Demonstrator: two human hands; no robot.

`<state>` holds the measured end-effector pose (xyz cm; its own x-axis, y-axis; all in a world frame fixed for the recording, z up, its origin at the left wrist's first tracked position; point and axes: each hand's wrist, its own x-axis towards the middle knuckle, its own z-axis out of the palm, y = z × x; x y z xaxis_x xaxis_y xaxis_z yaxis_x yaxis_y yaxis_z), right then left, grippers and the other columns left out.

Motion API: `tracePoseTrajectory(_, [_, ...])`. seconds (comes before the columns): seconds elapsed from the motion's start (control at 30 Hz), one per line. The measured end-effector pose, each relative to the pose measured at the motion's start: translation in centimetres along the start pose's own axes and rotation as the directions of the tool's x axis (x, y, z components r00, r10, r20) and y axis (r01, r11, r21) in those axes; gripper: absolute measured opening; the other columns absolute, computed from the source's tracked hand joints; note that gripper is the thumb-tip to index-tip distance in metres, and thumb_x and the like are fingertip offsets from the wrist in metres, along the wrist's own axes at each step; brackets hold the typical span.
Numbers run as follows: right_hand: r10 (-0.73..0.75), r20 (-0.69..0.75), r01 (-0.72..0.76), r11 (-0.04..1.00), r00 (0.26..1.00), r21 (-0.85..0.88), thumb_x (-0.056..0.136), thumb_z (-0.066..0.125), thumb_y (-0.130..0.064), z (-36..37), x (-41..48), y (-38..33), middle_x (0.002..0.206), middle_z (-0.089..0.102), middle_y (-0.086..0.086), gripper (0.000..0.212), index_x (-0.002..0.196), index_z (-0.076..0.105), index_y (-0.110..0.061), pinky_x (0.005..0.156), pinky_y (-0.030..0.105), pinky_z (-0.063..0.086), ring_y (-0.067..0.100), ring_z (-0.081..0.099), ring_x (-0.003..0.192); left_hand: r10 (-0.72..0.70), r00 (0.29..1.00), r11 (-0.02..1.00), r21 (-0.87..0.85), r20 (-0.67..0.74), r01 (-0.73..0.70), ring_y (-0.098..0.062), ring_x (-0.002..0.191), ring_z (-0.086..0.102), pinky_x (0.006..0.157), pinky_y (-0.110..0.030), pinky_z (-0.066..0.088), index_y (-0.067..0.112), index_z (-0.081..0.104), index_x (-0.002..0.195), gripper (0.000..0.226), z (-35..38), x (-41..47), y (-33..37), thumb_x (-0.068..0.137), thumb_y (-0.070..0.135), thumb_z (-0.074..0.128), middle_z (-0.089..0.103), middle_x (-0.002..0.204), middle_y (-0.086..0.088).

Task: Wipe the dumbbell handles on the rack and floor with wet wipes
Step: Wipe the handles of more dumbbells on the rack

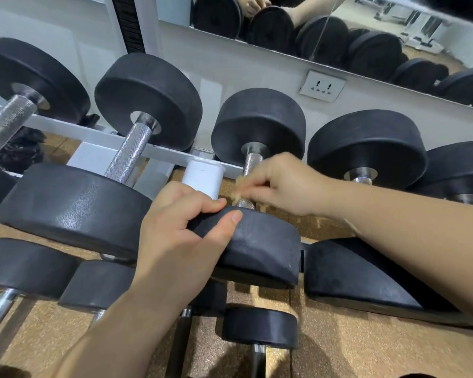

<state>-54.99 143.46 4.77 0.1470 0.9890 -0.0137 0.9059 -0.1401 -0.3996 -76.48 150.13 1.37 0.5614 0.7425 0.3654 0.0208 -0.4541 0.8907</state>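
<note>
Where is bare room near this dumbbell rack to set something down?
Brown speckled floor lies bare at lower right, between the small black dumbbell and the large black rubber dumbbell head. The white rack is crowded along its upper row.

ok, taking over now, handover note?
Left hand grips the near head of the third dumbbell on the rack.
Right hand curls round its handle. It is blurred, and no wipe can be made out.
Done: cannot tell which handles are wiped.
Left: finish this handle, then the neighbour handle, the rest, and the lower dumbbells.
</note>
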Motion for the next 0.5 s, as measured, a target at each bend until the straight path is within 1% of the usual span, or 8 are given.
tracePoseTrajectory(0.07, [-0.035, 0.165, 0.019, 0.995, 0.986, 0.095, 0.093, 0.072, -0.025, 0.1, -1.0, -0.6, 0.089, 0.074, -0.020, 0.012, 0.100, 0.080, -0.024, 0.079, 0.013, 0.049, -0.005, 0.068, 0.087, -0.011, 1.000, 1.000, -0.008, 0.001, 0.011, -0.003, 0.091, 0.060, 0.079, -0.005, 0.038, 0.036, 0.069, 0.078, 0.009, 0.0, 0.0, 0.1, 0.073, 0.039, 0.076, 0.058, 0.088, 0.012])
tracePoseTrajectory(0.1, [-0.034, 0.118, 0.022, 0.994, 0.992, 0.105, 0.092, 0.073, -0.026, 0.0, -0.8, -0.5, 0.090, 0.075, -0.019, 0.012, 0.101, 0.081, -0.024, 0.078, 0.011, 0.048, -0.007, 0.067, 0.086, -0.015, 1.000, 1.000, -0.012, 0.000, 0.015, -0.002, 0.091, 0.060, 0.080, -0.005, 0.038, 0.036, 0.069, 0.078, 0.010, -0.1, 0.0, 0.1, 0.072, 0.042, 0.075, 0.058, 0.088, 0.012])
tracePoseTrajectory(0.2, [0.056, -0.241, -0.059, 0.998, 0.969, -0.005, 0.091, 0.073, -0.029, -0.4, 1.0, 1.2, 0.096, 0.077, -0.008, 0.017, 0.103, 0.081, -0.020, 0.083, 0.019, 0.050, 0.002, 0.069, 0.089, -0.039, 0.999, 0.999, -0.011, -0.003, 0.039, -0.004, 0.092, 0.061, 0.080, -0.007, 0.039, 0.034, 0.070, 0.077, 0.009, -0.1, 0.0, 0.1, 0.072, 0.036, 0.077, 0.058, 0.088, 0.012])
tracePoseTrajectory(0.27, [0.083, -0.345, -0.117, 0.990, 0.935, -0.080, 0.093, 0.071, -0.029, -0.5, 1.7, 1.6, 0.100, 0.078, -0.003, 0.018, 0.105, 0.080, -0.019, 0.089, 0.026, 0.051, 0.009, 0.069, 0.095, -0.046, 0.999, 0.999, -0.009, 0.000, 0.046, -0.005, 0.091, 0.061, 0.080, -0.007, 0.039, 0.032, 0.071, 0.077, 0.008, -0.1, 0.1, 0.1, 0.072, 0.034, 0.077, 0.059, 0.088, 0.012])
tracePoseTrajectory(0.3, [0.075, -0.304, -0.101, 0.993, 0.950, -0.068, 0.093, 0.070, -0.029, -0.4, 1.5, 1.5, 0.097, 0.078, -0.003, 0.018, 0.103, 0.081, -0.020, 0.086, 0.026, 0.052, 0.008, 0.069, 0.092, -0.050, 0.999, 0.999, -0.012, 0.003, 0.050, -0.006, 0.091, 0.061, 0.079, -0.007, 0.039, 0.031, 0.072, 0.077, 0.008, 0.0, 0.1, 0.0, 0.072, 0.033, 0.077, 0.059, 0.088, 0.011])
tracePoseTrajectory(0.37, [0.031, -0.071, -0.030, 0.999, 0.997, 0.025, 0.092, 0.072, -0.029, -0.2, 0.4, 0.3, 0.086, 0.076, -0.011, 0.014, 0.099, 0.081, -0.022, 0.075, 0.019, 0.051, 0.002, 0.068, 0.080, -0.054, 0.998, 0.998, -0.026, 0.009, 0.055, -0.006, 0.091, 0.061, 0.079, -0.007, 0.040, 0.030, 0.072, 0.077, 0.008, 0.0, 0.2, 0.0, 0.071, 0.033, 0.078, 0.058, 0.088, 0.011])
tracePoseTrajectory(0.43, [-0.049, 0.144, 0.038, 0.996, 0.988, 0.084, 0.093, 0.072, -0.026, 0.2, -0.8, -0.9, 0.078, 0.072, -0.022, 0.011, 0.097, 0.081, -0.022, 0.071, 0.014, 0.047, -0.004, 0.066, 0.076, -0.057, 0.998, 0.997, -0.043, 0.012, 0.057, -0.006, 0.090, 0.062, 0.078, -0.007, 0.040, 0.032, 0.072, 0.077, 0.010, 0.0, 0.2, -0.1, 0.070, 0.034, 0.079, 0.058, 0.088, 0.011])
tracePoseTrajectory(0.5, [-0.082, 0.077, 0.077, 0.995, 0.994, 0.066, 0.093, 0.072, -0.028, 0.3, -0.5, -0.8, 0.082, 0.074, -0.020, 0.012, 0.098, 0.081, -0.023, 0.073, 0.020, 0.052, -0.003, 0.068, 0.078, -0.048, 0.999, 0.998, -0.047, 0.008, 0.048, -0.007, 0.090, 0.062, 0.078, -0.007, 0.040, 0.032, 0.071, 0.076, 0.013, 0.0, 0.2, -0.1, 0.069, 0.043, 0.076, 0.058, 0.088, 0.011])
